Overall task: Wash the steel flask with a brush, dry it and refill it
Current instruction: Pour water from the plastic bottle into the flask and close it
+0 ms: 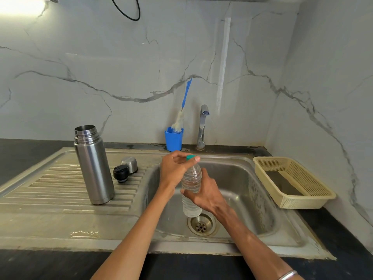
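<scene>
The steel flask (93, 165) stands upright and uncapped on the ribbed drainboard left of the sink. Its steel cup lid (131, 164) and black stopper (121, 173) lie beside it on the board. Over the basin I hold a clear plastic water bottle (191, 188) upright. My right hand (205, 194) grips its body, and my left hand (175, 167) has its fingers closed on the green cap (190, 157). A bottle brush (182, 110) with a blue handle stands bristles down in a blue cup (173, 139) behind the sink.
The steel sink basin (248, 190) has a drain (201, 225) directly under the bottle. A chrome tap (202, 126) rises at the back and no water runs from it. A beige plastic basket (290, 181) sits on the right counter against the marble wall.
</scene>
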